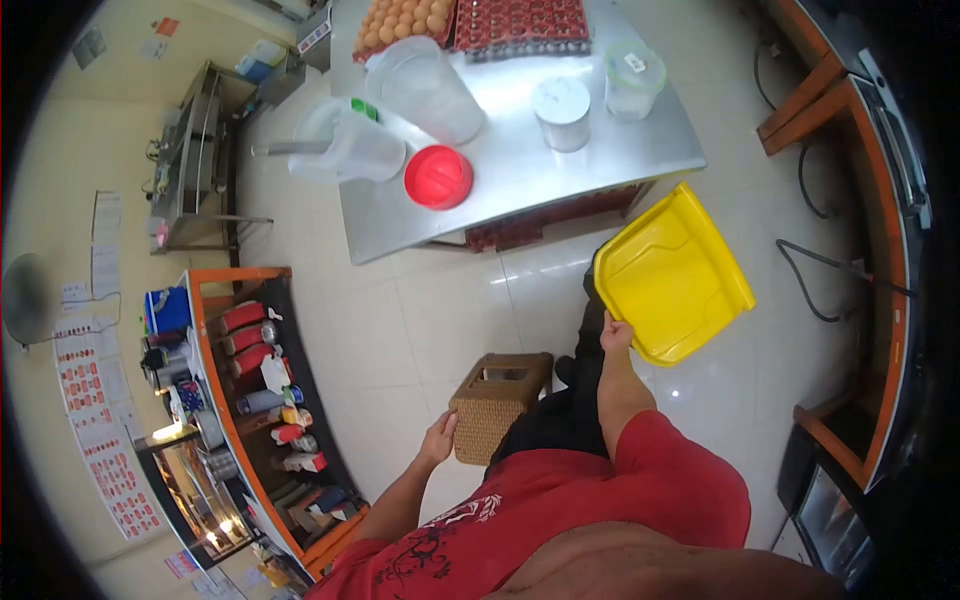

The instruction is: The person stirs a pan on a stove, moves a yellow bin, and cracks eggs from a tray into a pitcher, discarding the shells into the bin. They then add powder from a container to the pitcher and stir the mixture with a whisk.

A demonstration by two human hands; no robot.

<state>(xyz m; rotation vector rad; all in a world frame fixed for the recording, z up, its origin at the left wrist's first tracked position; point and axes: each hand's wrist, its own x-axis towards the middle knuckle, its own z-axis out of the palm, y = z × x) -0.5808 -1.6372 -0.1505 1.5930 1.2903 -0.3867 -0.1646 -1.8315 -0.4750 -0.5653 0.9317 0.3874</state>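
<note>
My left hand (pixel 438 438) is closed at the near left edge of a brown woven-look plastic stool (pixel 490 425), which is tilted and has a rectangular opening in one side. My right hand (pixel 616 333) grips the lower left edge of a yellow molded plastic piece (pixel 670 280). That piece is shallow like a tray, with a raised rim and a curled right side; its exact kind I cannot make out. It is beside the corner of a steel table (pixel 520 190), above the tiled floor.
On the table are eggs in a tray (pixel 400 25), red egg trays (pixel 520 25), clear plastic pitchers (pixel 425 90), a red round container (pixel 438 178) and lidded tubs (pixel 562 113). An orange-framed shelf (pixel 265 400) stands left; orange-framed units (pixel 870 280) and a dark cable (pixel 800 285) are right.
</note>
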